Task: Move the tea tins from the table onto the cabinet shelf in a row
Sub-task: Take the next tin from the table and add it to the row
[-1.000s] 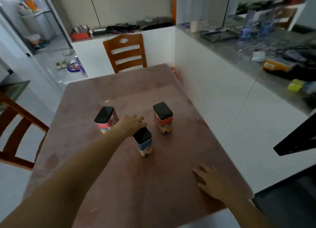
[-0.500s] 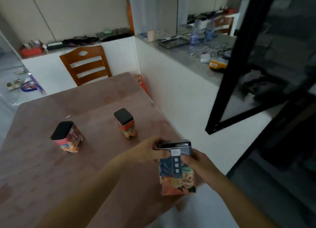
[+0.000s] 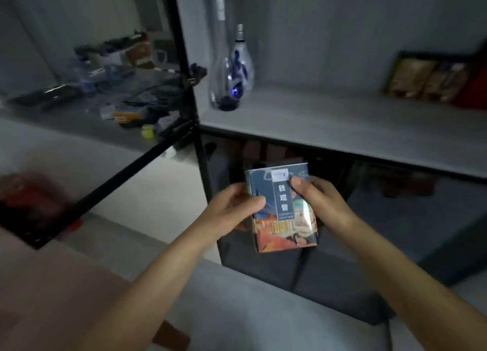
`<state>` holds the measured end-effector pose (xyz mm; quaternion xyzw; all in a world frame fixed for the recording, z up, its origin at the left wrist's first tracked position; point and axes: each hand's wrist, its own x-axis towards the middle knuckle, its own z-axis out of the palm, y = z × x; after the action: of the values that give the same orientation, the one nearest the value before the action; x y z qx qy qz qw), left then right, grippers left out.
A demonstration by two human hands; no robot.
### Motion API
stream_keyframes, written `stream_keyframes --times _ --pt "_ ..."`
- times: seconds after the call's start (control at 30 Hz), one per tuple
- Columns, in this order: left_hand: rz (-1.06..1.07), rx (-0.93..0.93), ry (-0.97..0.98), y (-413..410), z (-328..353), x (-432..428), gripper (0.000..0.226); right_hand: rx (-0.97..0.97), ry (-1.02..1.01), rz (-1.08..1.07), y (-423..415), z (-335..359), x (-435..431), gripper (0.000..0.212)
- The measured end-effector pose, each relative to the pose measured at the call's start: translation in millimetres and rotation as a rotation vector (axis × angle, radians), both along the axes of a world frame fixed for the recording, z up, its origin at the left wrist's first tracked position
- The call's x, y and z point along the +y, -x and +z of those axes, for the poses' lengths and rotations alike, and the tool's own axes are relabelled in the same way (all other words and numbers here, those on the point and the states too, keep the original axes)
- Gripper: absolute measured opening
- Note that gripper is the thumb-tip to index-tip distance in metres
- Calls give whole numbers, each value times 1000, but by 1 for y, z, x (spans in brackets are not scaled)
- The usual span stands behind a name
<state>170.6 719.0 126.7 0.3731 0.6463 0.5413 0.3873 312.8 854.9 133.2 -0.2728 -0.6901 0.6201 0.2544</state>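
A blue and orange tea tin [image 3: 283,213] with a white label strip is held upright in the air in front of the cabinet, below the front edge of the grey cabinet shelf [image 3: 342,124]. My left hand [image 3: 232,211] grips its left side and my right hand [image 3: 320,200] grips its right side and upper front. A corner of the pinkish table [image 3: 39,285] shows at the lower left. The other tea tins are out of view.
On the shelf's left end stand a tall clear glass bottle [image 3: 224,61] and a blue-and-white bottle [image 3: 241,61]. A dark framed box [image 3: 432,79] leans at the shelf's right. The open black-framed cabinet door [image 3: 184,61] stands left of the shelf. A cluttered counter [image 3: 92,105] lies behind it.
I have turned from the table to the cabinet. The tin, lifted off the table by my left hand and then taken in both hands, has risen toward the shelf edge.
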Motion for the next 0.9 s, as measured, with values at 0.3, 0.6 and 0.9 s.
stream_keyframes --times 0.3,0.6,0.9 --pt "-265 71 -100 -54 61 154 70 112 -108 -170 -82 54 122 46" --pt "-230 75 -149 -8 85 357 64 -95 -161 -461 -108 41 273 23" --pt "-184 265 -168 44 66 532 77 -737 -695 -459 -108 -20 343 44"
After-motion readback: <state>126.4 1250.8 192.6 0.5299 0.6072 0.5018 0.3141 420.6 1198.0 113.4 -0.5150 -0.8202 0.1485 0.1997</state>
